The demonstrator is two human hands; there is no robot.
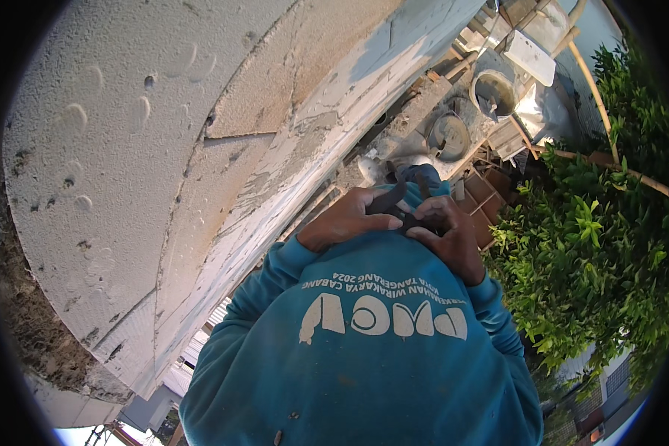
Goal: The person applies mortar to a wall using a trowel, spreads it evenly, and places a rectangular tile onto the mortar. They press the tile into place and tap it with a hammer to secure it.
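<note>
In front of my teal sweatshirt (394, 349), both of my hands are drawn close together at the waist. My left hand (346, 217) has its thumb stretched along a dark, curved strap-like piece (388, 199), the fingers bent round it. From the other side, my right hand (453, 229) pinches the same dark material between thumb and curled fingers. The fingertips nearly meet. What lies between them is small and partly hidden, so I cannot tell whether the strap is tied or loose. Below the hands a bit of blue clothing (424, 177) shows.
A rough, pale block wall (149, 149) rises close on my left. Far below stand a bucket (493, 95) and a round mortar-smeared tub (450, 135), among boards and rubble. Bamboo poles (595, 97) and leafy branches (572, 245) are on my right.
</note>
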